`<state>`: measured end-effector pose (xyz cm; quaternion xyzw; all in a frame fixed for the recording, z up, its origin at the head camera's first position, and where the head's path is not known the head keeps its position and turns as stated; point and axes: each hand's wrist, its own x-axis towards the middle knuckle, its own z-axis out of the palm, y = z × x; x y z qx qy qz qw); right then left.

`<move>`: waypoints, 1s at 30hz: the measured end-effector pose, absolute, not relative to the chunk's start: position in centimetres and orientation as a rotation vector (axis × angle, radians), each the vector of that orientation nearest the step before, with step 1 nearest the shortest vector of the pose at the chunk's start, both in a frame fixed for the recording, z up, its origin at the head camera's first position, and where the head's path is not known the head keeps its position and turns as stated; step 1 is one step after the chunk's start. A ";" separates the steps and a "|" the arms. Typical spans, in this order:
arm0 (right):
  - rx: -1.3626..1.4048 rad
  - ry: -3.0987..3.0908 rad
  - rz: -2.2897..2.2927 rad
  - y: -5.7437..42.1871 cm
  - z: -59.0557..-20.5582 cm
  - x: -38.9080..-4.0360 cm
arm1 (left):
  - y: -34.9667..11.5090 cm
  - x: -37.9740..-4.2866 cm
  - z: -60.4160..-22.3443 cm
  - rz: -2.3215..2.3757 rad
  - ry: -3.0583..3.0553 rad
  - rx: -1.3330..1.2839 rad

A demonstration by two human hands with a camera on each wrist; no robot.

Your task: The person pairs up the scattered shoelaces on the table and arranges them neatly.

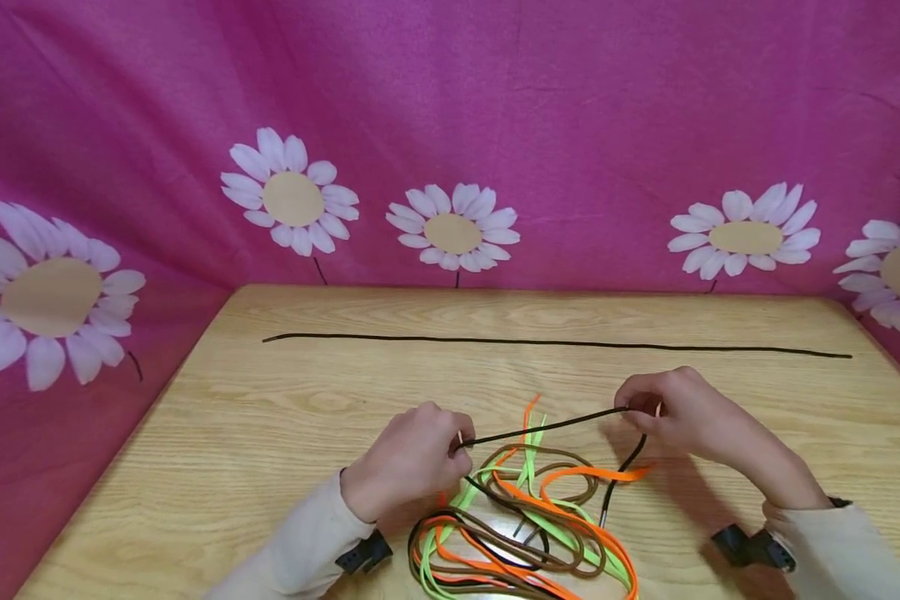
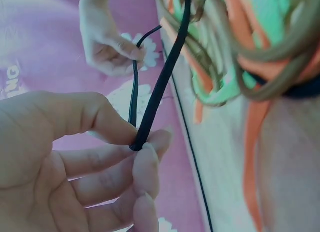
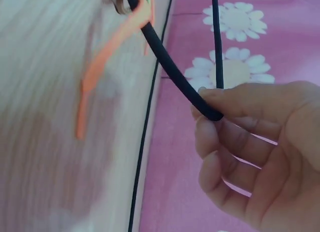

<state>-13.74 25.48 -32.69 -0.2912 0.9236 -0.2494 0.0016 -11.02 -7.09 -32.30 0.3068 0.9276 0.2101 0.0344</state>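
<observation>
Between my two hands a black shoelace (image 1: 543, 427) is stretched nearly straight, a little above the table. My left hand (image 1: 412, 458) pinches it between thumb and fingertips; in the left wrist view the lace (image 2: 162, 81) folds back at the pinch. On the other side my right hand (image 1: 690, 412) pinches the same lace, and a loose end hangs from it toward the pile. Below and between the hands lies a tangled pile of brown, orange, neon green and black laces (image 1: 570, 521). Part of the pile is cut off at the bottom of the head view.
A second black lace (image 1: 555, 342) lies straight across the far part of the wooden table (image 1: 217, 433). Behind the table hangs a magenta cloth (image 1: 570, 108) printed with white daisies. An orange lace end (image 3: 82, 111) sticks out of the pile on the right.
</observation>
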 end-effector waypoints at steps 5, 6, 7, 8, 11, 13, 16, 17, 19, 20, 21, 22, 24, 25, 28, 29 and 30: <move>-0.997 2.978 -0.786 26.3 -32.2 -13.9 | -7.6 -11.5 -31.6 0.694 2.880 0.923; -1.010 2.983 -0.788 26.4 -32.2 -13.9 | -7.7 -11.6 -31.5 0.703 2.878 0.913; -1.022 2.989 -0.792 26.5 -32.2 -13.9 | -7.8 -11.6 -31.4 0.711 2.874 0.903; -1.034 2.995 -0.795 26.5 -32.1 -13.9 | -7.8 -11.7 -31.4 0.716 2.870 0.894; -1.055 3.000 -0.795 26.6 -32.1 -13.9 | -7.9 -11.8 -31.3 0.718 2.865 0.882; -1.058 3.005 -0.792 26.6 -32.1 -14.0 | -8.0 -11.9 -31.3 0.719 2.860 0.878; -1.063 3.018 -0.777 26.7 -32.2 -14.1 | -8.1 -12.0 -31.3 0.728 2.861 0.872; -1.067 3.025 -0.771 26.8 -32.2 -14.1 | -8.2 -12.0 -31.3 0.731 2.862 0.871; -1.079 3.039 -0.761 27.0 -32.2 -14.1 | -8.3 -12.1 -31.3 0.734 2.869 0.875; -1.083 3.046 -0.756 27.1 -32.2 -14.1 | -8.4 -12.1 -31.3 0.735 2.873 0.880; -1.086 3.053 -0.749 27.2 -32.2 -14.1 | -8.4 -12.1 -31.3 0.736 2.879 0.888; -1.088 3.058 -0.748 27.3 -32.2 -14.1 | -8.5 -12.2 -31.3 0.740 2.884 0.896; -1.083 3.068 -0.741 27.4 -32.2 -14.1 | -8.6 -12.2 -31.2 0.751 2.889 0.903; -1.080 3.076 -0.734 27.5 -32.2 -14.1 | -8.7 -12.2 -31.1 0.755 2.894 0.903; -1.073 3.100 -0.719 27.7 -32.1 -14.1 | -8.9 -12.3 -30.9 0.771 2.900 0.895; -1.074 3.108 -0.714 27.8 -32.1 -14.1 | -9.0 -12.4 -30.9 0.775 2.901 0.895; -1.075 3.114 -0.710 27.9 -32.0 -14.1 | -9.1 -12.4 -30.9 0.777 2.904 0.896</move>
